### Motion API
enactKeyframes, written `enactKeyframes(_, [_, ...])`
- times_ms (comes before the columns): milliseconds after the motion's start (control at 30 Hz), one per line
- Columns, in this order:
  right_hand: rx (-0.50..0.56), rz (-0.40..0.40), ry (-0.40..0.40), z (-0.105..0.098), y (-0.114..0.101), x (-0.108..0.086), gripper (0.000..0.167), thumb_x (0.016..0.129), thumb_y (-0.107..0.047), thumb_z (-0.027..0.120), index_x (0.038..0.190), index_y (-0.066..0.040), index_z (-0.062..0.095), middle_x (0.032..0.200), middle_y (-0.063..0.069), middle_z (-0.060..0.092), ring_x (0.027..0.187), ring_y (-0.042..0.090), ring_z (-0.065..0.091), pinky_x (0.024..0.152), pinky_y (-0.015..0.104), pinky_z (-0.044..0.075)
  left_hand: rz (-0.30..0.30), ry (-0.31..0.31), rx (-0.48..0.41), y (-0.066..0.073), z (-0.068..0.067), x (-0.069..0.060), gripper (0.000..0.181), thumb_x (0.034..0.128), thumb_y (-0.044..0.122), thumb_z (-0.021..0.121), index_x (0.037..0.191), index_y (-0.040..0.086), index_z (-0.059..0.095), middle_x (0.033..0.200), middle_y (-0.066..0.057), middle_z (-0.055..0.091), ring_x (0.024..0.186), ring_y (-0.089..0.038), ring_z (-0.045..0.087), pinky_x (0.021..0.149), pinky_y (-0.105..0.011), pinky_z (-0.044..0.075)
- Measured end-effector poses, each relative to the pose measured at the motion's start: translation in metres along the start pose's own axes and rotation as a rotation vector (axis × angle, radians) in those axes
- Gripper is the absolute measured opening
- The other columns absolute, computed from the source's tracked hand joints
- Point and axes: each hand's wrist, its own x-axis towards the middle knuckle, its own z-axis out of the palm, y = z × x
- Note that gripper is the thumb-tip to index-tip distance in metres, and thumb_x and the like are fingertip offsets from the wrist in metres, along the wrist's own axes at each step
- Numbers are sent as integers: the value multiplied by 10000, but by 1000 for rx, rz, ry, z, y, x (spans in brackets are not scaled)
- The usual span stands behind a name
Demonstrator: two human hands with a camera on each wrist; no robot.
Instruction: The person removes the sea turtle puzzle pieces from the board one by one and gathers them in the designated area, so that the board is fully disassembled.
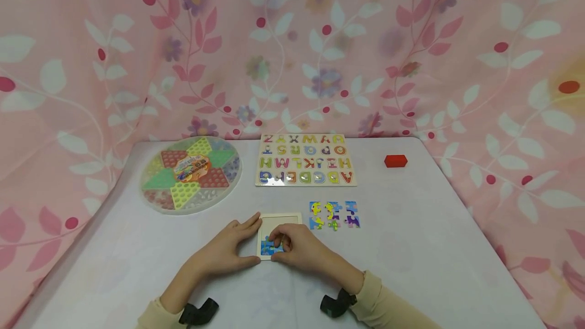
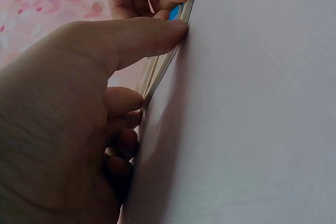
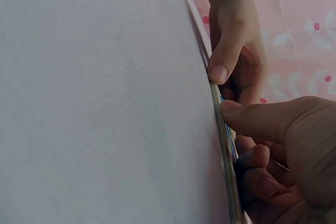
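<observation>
Roughly midway between the left and right edges of the desk (image 1: 434, 248), lying flat: a small pale puzzle tray (image 1: 299, 217) with a light raised rim. Inside, along the near side and into the near left corner, mostly blue set pieces (image 1: 266, 249), partly hidden by fingers; farther back, bare tray floor. At the left rim, touching it, the left hand (image 1: 226, 249), spread wide between thumb and forefinger, with thumb by the near left corner, forefinger toward the far left one, and the remaining fingers bent in the left wrist view. Over the near right part of the tray, the right hand (image 1: 300, 245), narrow, with fingers bent down over the set pieces and thumb at the near rim; cannot tell whether pinching a piece or only pressing. Just beyond the tray's right side, loose pieces (image 1: 332, 210) in two rows, yellow, blue, purple and green. Behind, near the middle of the desk's far edge, a letter board (image 1: 305, 156) with rows of colourful capitals. Toward the far left corner, a round game board (image 1: 191, 168) with a star pattern. Toward the far right corner, a red block (image 1: 395, 161). Past the far edge, a pink floral curtain (image 1: 292, 55).
</observation>
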Motion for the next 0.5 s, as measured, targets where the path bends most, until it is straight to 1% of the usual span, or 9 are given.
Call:
enactKeyframes(67, [-3,5,-1,0,0,0,277,872,-126,892,1098,-101,734,847,-62,652,648,-15,489,620,179,446,2,2,1,0,0,0,895,876,459,845,1586,47,488,1706,-65,376,972,-73,433,938,-329,463])
enactKeyframes(300, [-14,3,-3,-1,0,1,284,875,-126,890,1106,-106,726,888,-48,637,654,-15,488,623,177,441,1,2,3,0,-1,0,895,871,457,848,1582,45,493,1703,-69,382,959,-70,431,929,-324,461])
enactKeyframes(500, [4,-2,-8,0,-1,1,271,876,-111,886,1091,-101,720,855,-54,655,640,-16,483,616,180,442,2,9,8,1,0,0,895,868,455,850,1579,43,496,1702,-69,383,967,-61,435,937,-328,464])
